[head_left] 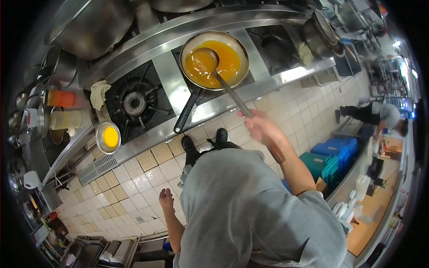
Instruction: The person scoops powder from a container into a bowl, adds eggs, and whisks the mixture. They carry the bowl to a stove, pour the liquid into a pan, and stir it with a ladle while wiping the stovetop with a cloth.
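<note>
My right hand (pixel 259 125) is closed around the handle of a metal ladle (pixel 230 91). The ladle's bowl lies in orange-yellow liquid (pixel 228 58) inside a frying pan (pixel 244 67) on the stove. The pan's black handle (pixel 187 112) points down toward the stove's front edge, with no hand on it. My left hand (pixel 166 199) hangs low at my side over the tiled floor, its fingers curled in and nothing visible in them.
Left of the pan is a bare burner (pixel 134 103), with a metal bowl of yellow contents (pixel 110 136) and a cloth (pixel 99 94) nearby. Large pots (pixel 91 29) stand behind. At the right are bins (pixel 318 169) and another person (pixel 388 115).
</note>
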A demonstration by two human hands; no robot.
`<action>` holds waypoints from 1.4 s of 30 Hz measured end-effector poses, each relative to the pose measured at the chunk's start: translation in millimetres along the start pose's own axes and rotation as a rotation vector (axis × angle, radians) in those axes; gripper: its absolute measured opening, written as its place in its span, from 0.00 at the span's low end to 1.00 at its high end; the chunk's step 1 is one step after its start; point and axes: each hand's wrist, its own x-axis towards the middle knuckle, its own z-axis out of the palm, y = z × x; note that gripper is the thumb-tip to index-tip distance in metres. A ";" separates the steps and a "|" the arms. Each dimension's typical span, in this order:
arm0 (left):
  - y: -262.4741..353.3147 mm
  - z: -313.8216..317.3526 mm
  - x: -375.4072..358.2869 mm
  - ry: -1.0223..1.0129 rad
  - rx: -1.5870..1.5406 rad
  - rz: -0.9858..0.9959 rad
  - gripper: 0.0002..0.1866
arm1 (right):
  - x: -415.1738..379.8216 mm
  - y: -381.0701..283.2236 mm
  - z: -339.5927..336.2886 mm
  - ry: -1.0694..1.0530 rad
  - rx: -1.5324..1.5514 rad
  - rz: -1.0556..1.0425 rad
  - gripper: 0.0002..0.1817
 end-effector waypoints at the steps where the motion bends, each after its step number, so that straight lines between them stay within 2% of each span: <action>1: -1.6 -1.7 1.3 -0.001 -0.017 0.001 0.32 | 0.9 1.3 1.4 -0.013 0.030 -0.009 0.24; 6: 0.8 -9.2 4.5 -0.005 -0.051 0.026 0.33 | -1.6 3.8 -2.4 -0.064 0.080 -0.046 0.23; 12: 12.6 -8.1 2.1 -0.008 0.007 0.030 0.33 | -24.1 -14.1 -3.7 0.016 -0.037 -0.134 0.25; 20: 17.9 -4.5 11.6 -0.042 0.074 0.071 0.32 | -50.4 -40.4 7.4 0.234 -0.342 -0.291 0.25; 29: 23.3 -2.2 11.9 -0.060 0.051 0.077 0.30 | -30.2 -34.5 -12.1 0.360 -0.625 -0.381 0.21; 36: 16.1 1.1 10.5 -0.054 0.069 0.047 0.32 | -31.3 -18.8 -33.9 0.393 -0.770 -0.332 0.17; 38: 15.2 3.4 9.9 -0.067 0.043 0.038 0.32 | -38.7 -17.5 -33.7 0.319 -0.612 -0.175 0.21; 42: 15.0 5.8 10.4 -0.058 0.038 0.039 0.32 | -54.5 -23.8 -22.1 0.270 -0.534 -0.125 0.23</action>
